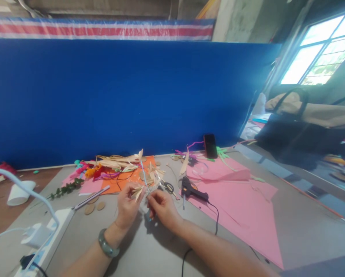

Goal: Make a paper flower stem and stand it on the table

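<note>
Over the middle of the grey table, my left hand [127, 206] is closed around pale dried husk strips [138, 191]; a bracelet circles that wrist. A thin pale-blue stem [144, 175] rises between the two hands. At its lower part my right hand [164, 209] is closed in a pinch, close beside the left fingertips. The exact point where fingers, stem and husk meet is small and blurred. Just beyond the hands are more loose husk pieces [152, 175] and dark-handled scissors [169, 187]. A black glue gun [194, 189] lies to the right of my right hand.
Pink paper sheets [241, 215] cover the right side, with a phone [210, 146] propped behind them. Orange paper [110, 187], wooden discs [89, 209], a green sprig [67, 188], a white cup [20, 193] and a power strip [58, 227] are left. A blue panel [132, 96] stands behind.
</note>
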Demonstrator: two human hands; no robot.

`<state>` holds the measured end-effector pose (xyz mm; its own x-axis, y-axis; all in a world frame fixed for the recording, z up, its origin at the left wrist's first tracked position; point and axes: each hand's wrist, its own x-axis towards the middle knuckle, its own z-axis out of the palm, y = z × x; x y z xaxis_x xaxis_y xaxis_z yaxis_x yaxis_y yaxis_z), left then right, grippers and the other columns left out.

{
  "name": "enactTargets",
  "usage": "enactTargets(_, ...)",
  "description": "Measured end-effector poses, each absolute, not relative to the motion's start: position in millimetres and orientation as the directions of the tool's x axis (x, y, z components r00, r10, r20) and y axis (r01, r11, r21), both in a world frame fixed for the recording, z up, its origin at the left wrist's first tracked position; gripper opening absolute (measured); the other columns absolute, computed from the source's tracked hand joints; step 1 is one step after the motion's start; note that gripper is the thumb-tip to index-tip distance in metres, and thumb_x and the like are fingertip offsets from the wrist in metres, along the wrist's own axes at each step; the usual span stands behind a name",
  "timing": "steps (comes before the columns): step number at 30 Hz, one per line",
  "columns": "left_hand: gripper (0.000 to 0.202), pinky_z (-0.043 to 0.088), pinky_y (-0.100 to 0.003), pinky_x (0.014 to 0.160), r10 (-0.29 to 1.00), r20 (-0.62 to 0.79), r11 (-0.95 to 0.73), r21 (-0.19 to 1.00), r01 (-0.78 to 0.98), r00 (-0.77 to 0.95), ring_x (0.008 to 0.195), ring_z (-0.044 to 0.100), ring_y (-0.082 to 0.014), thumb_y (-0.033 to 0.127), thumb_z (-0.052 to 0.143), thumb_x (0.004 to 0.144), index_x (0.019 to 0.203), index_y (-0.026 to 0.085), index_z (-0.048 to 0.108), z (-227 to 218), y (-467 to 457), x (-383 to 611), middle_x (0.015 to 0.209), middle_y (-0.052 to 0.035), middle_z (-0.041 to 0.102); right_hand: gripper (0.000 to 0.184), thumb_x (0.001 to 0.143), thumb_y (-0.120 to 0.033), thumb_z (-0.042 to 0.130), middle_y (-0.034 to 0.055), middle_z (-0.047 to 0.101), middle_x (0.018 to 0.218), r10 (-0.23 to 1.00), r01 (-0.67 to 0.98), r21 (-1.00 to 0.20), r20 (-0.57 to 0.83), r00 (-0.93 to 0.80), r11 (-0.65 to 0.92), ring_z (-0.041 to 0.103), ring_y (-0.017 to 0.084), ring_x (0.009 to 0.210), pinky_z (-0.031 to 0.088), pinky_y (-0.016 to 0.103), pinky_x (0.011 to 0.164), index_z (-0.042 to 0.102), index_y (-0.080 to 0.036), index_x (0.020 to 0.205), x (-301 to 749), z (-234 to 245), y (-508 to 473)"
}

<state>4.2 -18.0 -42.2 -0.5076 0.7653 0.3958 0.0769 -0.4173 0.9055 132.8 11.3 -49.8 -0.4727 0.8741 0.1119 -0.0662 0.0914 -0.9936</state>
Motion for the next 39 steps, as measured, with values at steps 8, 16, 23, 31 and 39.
enactTargets(8,0.048,0.049,-0.028,0.072,0.906,0.323,-0.357,0.931,-0.083,-0.274,0.073,0.061,-0.0158,0.024,0.082,0.058,0.1,0.021,0.059,-23.4,-26.3,-3.4,0.083,-0.002,0.065,0.038,0.081,-0.053,0.059,-0.0061,0.051,0.045,0.864,-0.096,-0.99,0.138,-0.484,0.104,0.049,0.008,0.037,0.041,0.019,0.039,0.053,-0.017,0.069,134.2,-46.4,16.1)
enactTargets(16,0.038,0.05,-0.033,0.064,0.979,0.172,-0.197,0.924,-0.329,-0.106,0.061,0.063,-0.0189,0.047,0.07,0.069,0.092,0.016,0.069,-4.5,-27.2,-15.3,0.074,-0.0083,0.07,0.036,0.082,-0.052,0.058,-0.0048,0.053,0.048,0.873,-0.09,-0.989,0.146,-0.466,0.117,0.05,0.01,0.039,0.043,0.021,0.042,0.055,-0.017,0.073,135.1,-46.5,16.6)
enactTargets(23,0.031,0.05,-0.03,0.063,0.993,0.106,-0.117,0.933,-0.34,-0.051,0.061,0.064,-0.0168,0.033,0.073,0.071,0.096,0.016,0.069,-6.8,-25.5,-15.6,0.077,-0.007,0.071,0.034,0.083,-0.051,0.057,-0.0041,0.054,0.048,0.874,-0.067,-0.985,0.17,-0.454,0.157,0.052,0.011,0.041,0.043,0.023,0.043,0.056,-0.018,0.074,136.4,-46.0,17.1)
enactTargets(31,0.027,0.049,-0.026,0.061,0.981,0.156,-0.184,0.931,-0.314,-0.111,0.057,0.061,-0.0131,0.024,0.079,0.066,0.089,0.017,0.065,-13.8,-24.6,-11.7,0.065,-0.0009,0.067,0.035,0.083,-0.051,0.057,-0.0019,0.059,0.057,0.875,-0.034,-0.983,0.177,-0.451,0.182,0.053,0.009,0.041,0.042,0.021,0.043,0.059,-0.017,0.073,136.2,-43.0,15.0)
enactTargets(39,0.027,0.05,-0.026,0.06,0.967,0.163,-0.214,0.938,-0.274,-0.196,0.056,0.061,-0.0134,0.026,0.08,0.064,0.084,0.016,0.065,-13.2,-26.5,-5.7,0.06,0.0003,0.065,0.037,0.083,-0.053,0.057,-0.0044,0.053,0.05,0.877,-0.022,-0.985,0.16,-0.454,0.169,0.051,0.009,0.039,0.041,0.02,0.041,0.057,-0.017,0.072,135.2,-46.2,14.6)
